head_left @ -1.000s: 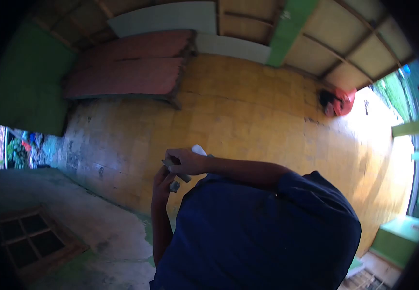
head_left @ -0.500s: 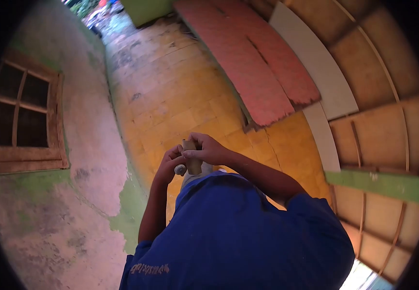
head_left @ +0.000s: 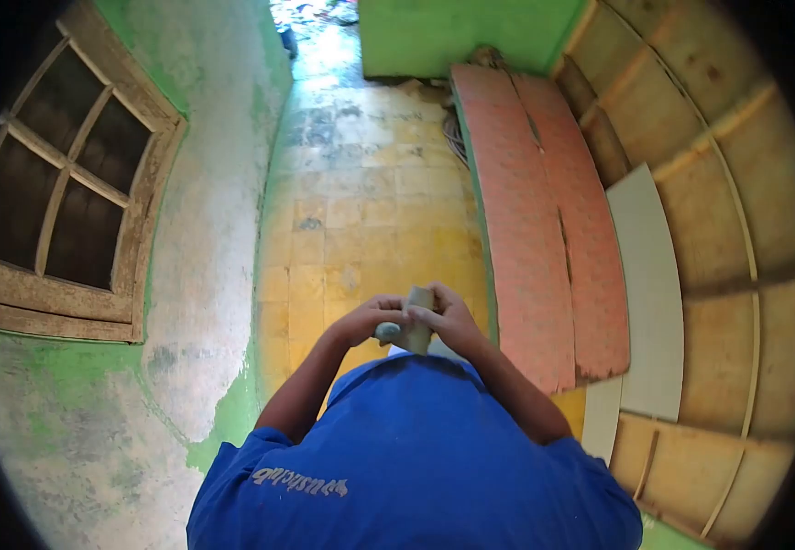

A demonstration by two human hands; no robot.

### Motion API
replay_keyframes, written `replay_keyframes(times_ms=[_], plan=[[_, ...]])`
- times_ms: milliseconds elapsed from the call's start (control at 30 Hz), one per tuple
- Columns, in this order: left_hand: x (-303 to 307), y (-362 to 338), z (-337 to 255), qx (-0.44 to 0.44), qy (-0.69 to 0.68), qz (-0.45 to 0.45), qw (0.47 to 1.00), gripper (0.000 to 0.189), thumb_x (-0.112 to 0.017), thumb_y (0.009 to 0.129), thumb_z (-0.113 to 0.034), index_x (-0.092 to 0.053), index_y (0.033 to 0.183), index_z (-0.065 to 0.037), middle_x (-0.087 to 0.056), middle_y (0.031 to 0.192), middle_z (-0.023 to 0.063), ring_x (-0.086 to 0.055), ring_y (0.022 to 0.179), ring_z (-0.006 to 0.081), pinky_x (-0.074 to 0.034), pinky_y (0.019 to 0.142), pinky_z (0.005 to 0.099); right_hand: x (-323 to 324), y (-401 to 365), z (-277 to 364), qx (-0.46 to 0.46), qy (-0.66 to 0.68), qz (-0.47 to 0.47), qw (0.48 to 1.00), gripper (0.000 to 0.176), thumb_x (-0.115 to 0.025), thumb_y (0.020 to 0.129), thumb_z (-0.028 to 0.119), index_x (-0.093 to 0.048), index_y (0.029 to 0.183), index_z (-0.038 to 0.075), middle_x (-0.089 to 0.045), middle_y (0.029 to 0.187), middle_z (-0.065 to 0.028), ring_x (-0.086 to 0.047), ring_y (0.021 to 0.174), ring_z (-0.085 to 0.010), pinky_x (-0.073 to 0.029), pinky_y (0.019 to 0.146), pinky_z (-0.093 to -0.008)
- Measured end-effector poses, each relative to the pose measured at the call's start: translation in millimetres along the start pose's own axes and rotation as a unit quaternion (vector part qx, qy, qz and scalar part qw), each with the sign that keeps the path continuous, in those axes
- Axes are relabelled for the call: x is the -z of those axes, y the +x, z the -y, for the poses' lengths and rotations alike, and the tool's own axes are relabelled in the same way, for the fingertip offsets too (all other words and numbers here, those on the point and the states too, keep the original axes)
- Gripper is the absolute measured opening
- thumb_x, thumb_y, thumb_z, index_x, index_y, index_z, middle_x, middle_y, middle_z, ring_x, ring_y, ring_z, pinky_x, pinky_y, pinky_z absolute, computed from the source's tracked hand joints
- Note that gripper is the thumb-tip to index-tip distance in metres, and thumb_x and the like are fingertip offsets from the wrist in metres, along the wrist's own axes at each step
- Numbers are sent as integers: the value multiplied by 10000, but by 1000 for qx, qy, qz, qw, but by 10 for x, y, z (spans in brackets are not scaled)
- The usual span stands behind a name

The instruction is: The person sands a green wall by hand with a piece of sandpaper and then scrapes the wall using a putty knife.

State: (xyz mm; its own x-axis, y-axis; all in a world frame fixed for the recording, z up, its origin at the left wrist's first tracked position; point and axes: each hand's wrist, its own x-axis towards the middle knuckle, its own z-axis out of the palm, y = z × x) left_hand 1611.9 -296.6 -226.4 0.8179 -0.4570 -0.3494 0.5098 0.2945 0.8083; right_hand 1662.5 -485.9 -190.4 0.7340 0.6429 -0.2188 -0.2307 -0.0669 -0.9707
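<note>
Both hands meet low in front of my blue shirt (head_left: 397, 422). Between them is a flat beige, strip-like piece (head_left: 419, 343), standing lengthwise away from me. My right hand (head_left: 452, 323) closes on its right side, with the thumb lying across its face. My left hand (head_left: 370, 318) is curled, its fingertips at the strip's left edge. Under those fingers a pale grey rounded end (head_left: 386, 332) sticks out, held in the left hand; the rest of it is hidden.
A worn yellow tiled floor (head_left: 351, 238) stretches ahead. Long pinkish boards (head_left: 530, 229) lie along the right, beside a pale panel (head_left: 649, 302) and a wood-framed partition (head_left: 718, 220). On the left stands a peeling wall (head_left: 200, 220) with a wooden window (head_left: 72, 165). Coiled cable (head_left: 454, 137) lies by the boards.
My view has turned and levelled, so the boards now run straight ahead on the right. The hands appear further right and lower, still on the same piece.
</note>
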Motion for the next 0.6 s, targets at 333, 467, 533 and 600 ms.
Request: replay_keyframes(times_ms=[333, 467, 533, 600], plan=[[1089, 1280, -1139, -12, -6, -14, 1000, 348, -624, 824, -262, -582, 1081, -31, -616, 874, 18, -559, 699, 77, -432, 546, 212, 865, 1935, 403, -95, 140, 96, 981, 316, -604, 827, 160, -487, 1093, 35, -566, 986, -60, -565, 908, -147, -490, 742, -288], [1518, 1611, -1739, -57, -1, -73, 996, 353, -639, 816, -255, -593, 1079, -24, -616, 888, 6, -559, 714, 68, -440, 577, 208, 1168, 2913, 774, 0, 33, 221, 975, 308, -598, 827, 116, -478, 1099, 36, -566, 984, -58, -560, 909, -135, -470, 767, -278], [1788, 1663, -1954, -45, -12, -85, 995, 359, -640, 817, -253, -594, 1087, -22, -614, 817, 11, -539, 609, 67, -422, 508, 204, 1207, 3443, 918, -3, 28, 273, 962, 300, -590, 832, 103, -474, 1100, 34, -565, 979, -56, -557, 908, -131, -463, 774, -276], [1997, 1708, -2051, -86, -43, -132, 987, 306, -630, 826, -239, -604, 1049, -31, -610, 751, 20, -535, 536, 80, -417, 459, 210, 1154, 3895, 1161, -32, -8, 326, 945, 286, -574, 843, 82, -464, 1101, 27, -552, 975, -51, -551, 905, -124, -451, 788, -277]])
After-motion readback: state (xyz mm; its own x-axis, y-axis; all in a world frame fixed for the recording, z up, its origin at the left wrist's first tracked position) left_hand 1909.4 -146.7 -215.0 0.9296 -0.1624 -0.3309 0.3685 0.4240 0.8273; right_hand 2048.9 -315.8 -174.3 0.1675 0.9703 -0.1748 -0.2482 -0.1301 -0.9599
